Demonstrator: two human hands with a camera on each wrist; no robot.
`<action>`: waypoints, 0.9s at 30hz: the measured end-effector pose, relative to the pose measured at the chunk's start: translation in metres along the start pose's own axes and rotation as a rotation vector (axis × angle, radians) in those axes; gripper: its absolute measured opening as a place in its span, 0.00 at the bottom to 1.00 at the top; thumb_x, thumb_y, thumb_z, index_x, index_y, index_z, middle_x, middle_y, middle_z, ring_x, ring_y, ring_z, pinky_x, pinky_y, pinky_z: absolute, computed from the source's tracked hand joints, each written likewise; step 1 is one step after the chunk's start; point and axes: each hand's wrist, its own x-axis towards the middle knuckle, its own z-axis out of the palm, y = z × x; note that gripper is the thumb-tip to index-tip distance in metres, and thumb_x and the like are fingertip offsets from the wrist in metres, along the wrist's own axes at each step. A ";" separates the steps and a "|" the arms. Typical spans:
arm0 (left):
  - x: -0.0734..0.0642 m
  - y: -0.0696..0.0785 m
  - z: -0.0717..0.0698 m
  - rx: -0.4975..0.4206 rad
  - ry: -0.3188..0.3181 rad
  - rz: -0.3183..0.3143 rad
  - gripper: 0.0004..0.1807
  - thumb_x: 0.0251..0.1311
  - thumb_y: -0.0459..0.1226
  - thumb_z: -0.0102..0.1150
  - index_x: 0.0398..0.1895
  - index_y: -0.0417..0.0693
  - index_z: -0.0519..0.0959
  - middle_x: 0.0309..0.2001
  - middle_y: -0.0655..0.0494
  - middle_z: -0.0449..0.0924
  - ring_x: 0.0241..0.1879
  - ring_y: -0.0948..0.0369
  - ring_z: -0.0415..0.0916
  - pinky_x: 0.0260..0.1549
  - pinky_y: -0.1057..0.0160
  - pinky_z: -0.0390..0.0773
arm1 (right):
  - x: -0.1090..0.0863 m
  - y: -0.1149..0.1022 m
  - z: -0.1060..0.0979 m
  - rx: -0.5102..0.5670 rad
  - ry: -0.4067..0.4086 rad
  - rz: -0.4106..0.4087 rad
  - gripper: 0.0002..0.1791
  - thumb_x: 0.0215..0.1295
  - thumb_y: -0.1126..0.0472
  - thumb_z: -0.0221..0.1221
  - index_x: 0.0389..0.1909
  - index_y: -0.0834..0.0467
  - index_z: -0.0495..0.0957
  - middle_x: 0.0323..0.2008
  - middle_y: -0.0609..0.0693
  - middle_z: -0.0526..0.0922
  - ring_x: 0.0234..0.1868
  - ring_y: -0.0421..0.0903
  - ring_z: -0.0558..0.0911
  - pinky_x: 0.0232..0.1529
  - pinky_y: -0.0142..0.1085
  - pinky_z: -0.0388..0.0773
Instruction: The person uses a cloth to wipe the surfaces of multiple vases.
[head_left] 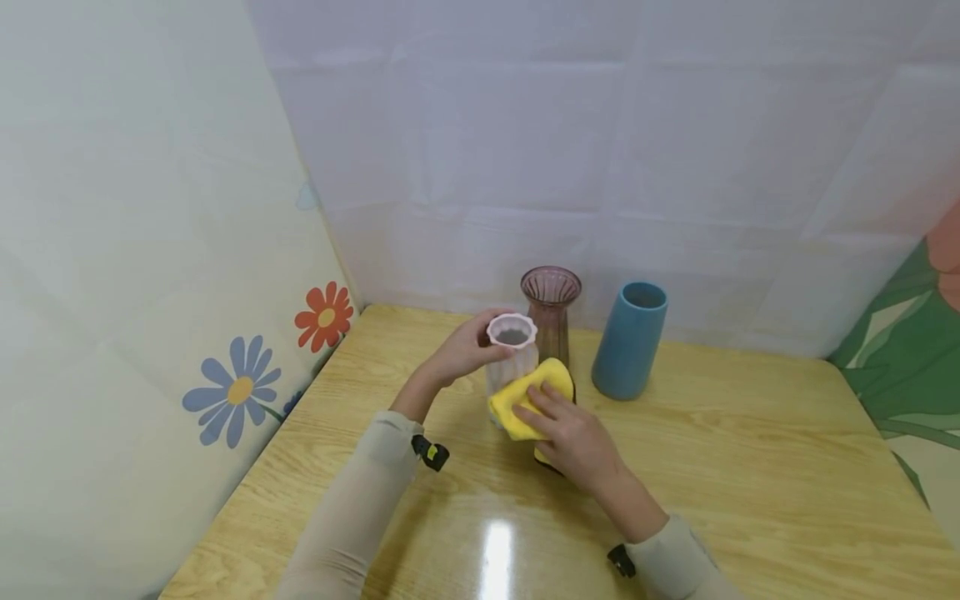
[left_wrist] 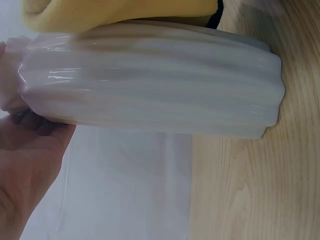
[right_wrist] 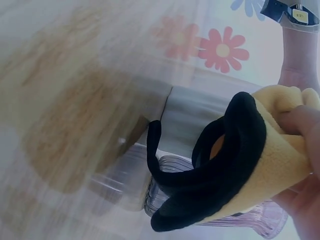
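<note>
White vase (head_left: pixel 509 367), fluted, roughly upright mid-table, and it's the L hand (head_left: pixel 467 345) clamped on its neck just under the scalloped rim, thumb nearside, fingertips mostly lost behind. R hand (head_left: pixel 577 435) grips a yellow cloth (head_left: pixel 531 402) agst the vase's R side, fingers over the fabric, thumb hard to make out in head view. So hands apart, L higher, R lower.

Cloth hides much of the vase in head view; L-wrist cam gets its glossy long side, but the rim's cut off at frame edge. Base touching table (head_left: pixel 750 467)? Can't tell. Cloth's black edging loops loose in R-wrist cam.

Forearms angle inward from the bottom, L up-right, R up-left, pale sleeves (head_left: pixel 360 500) w/ black wrist straps (head_left: pixel 431 452).

Just behind: purple glass vase (head_left: pixel 552 321), lower part blocked by cloth & R hand. Farther R, blue vase (head_left: pixel 630 346) stands in full view, well apart from both hands. Pale sheet (head_left: pixel 487 125) at back, creased, top cut off.
</note>
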 end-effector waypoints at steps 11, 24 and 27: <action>0.002 -0.002 -0.002 -0.026 -0.029 0.017 0.33 0.65 0.30 0.62 0.72 0.38 0.65 0.61 0.38 0.74 0.59 0.47 0.74 0.56 0.55 0.78 | -0.006 -0.004 0.005 0.017 -0.089 0.031 0.32 0.43 0.63 0.80 0.55 0.52 0.85 0.59 0.61 0.82 0.59 0.63 0.81 0.48 0.50 0.85; 0.006 -0.008 -0.006 -0.067 -0.089 0.052 0.34 0.64 0.31 0.61 0.74 0.40 0.64 0.62 0.39 0.74 0.60 0.47 0.73 0.56 0.56 0.77 | -0.010 -0.009 0.008 0.025 -0.198 0.056 0.29 0.46 0.62 0.78 0.54 0.51 0.86 0.58 0.59 0.83 0.58 0.63 0.82 0.42 0.49 0.86; 0.006 -0.011 -0.008 -0.094 -0.107 0.062 0.35 0.65 0.32 0.60 0.76 0.43 0.62 0.64 0.40 0.73 0.63 0.46 0.72 0.59 0.53 0.76 | -0.009 -0.009 0.006 0.044 -0.202 0.060 0.29 0.46 0.62 0.78 0.54 0.52 0.86 0.58 0.59 0.83 0.58 0.61 0.82 0.46 0.49 0.85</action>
